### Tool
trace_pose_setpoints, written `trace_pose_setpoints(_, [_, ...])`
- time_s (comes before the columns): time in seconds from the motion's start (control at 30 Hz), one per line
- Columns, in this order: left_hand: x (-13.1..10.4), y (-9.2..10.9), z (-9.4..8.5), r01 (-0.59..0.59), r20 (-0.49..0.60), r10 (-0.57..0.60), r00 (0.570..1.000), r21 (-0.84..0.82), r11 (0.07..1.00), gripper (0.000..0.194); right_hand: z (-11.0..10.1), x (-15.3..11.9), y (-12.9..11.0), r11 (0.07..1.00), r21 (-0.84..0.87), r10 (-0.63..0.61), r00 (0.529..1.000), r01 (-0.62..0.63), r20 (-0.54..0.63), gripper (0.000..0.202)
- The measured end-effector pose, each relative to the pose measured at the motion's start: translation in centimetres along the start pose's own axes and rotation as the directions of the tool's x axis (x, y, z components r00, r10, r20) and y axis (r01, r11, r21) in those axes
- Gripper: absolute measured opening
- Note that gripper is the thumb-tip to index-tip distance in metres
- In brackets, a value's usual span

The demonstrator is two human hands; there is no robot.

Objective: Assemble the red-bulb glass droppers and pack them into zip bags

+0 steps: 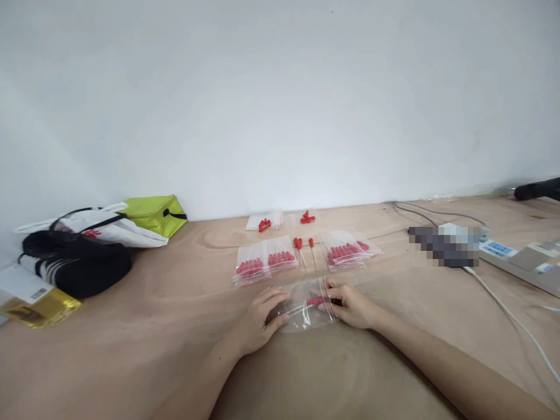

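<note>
A clear zip-lock bag with a red seal line lies flat in front of me, its zip end toward the right. Inside it are thin pale sticks with a red end. My left hand grips the bag's left end, fingers curled above and thumb below. At the zip end, my right hand pinches the bag beside the red end; some fingertips are behind or in the plastic, I cannot tell which. Just beyond lie a few loose red-headed sticks, between filled bags on the left and filled bags on the right.
Near the wall are two more clear bags with small red pieces. On the left sit a black bag, a white bag, a lime-green bag and a yellow packet. A power strip and cables are right.
</note>
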State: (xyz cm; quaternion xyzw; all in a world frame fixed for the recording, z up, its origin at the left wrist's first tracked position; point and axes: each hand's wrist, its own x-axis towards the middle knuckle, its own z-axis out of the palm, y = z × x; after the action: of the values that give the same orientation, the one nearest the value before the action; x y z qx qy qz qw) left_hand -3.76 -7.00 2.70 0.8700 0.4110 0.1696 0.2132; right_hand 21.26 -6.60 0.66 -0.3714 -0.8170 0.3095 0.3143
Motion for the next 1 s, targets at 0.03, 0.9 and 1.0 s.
trace_pose_setpoints(0.03, [-0.1, -0.2, -0.1, -0.009, -0.002, 0.009, 1.000, -0.004, 1.000, 0.030, -0.2, -0.1, -0.1, 0.999, -0.033, -0.012, 1.000, 0.012, 0.000, 0.027])
trace_pose_setpoints(0.9, [-0.6, -1.6, 0.4, -0.048, 0.009, 0.048, 0.999, 0.033, 0.998, 0.039, -3.5, 8.3, 2.6, 0.862, -0.054, 0.406, 0.749, -0.505, -0.523, 0.048])
trace_pose_setpoints(1.0, [-0.6, -1.2, 0.2, -0.021, 0.015, 0.021, 1.000, 0.048, 0.999, 0.045, -3.9, 3.7, 2.8, 0.932, 0.254, 0.362, 0.680, -0.259, -0.637, 0.054])
